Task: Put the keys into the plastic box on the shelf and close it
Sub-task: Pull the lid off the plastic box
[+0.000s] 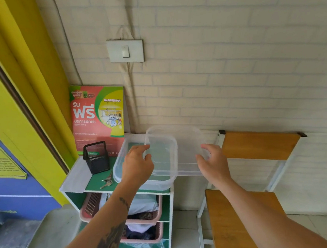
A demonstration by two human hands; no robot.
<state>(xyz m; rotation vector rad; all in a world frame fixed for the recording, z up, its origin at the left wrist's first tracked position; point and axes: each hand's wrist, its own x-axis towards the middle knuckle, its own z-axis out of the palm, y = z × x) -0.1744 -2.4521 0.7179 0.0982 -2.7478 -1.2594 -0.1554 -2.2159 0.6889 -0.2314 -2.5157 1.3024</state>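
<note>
A pale brick-patterned wall [232,59] filled the upper frame, with a light switch [125,51] at centre. A yellow curtain [27,66] hung at left; a wooden chair [258,145] stood at right on tiled floor [186,229].

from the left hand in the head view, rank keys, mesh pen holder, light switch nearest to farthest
Measured from the left hand:
1. Keys: on the green shelf top, just left of the hand, beside the plastic box.
2. Black mesh pen holder: further left, behind the keys.
3. Light switch: high on the brick wall, far above.
</note>
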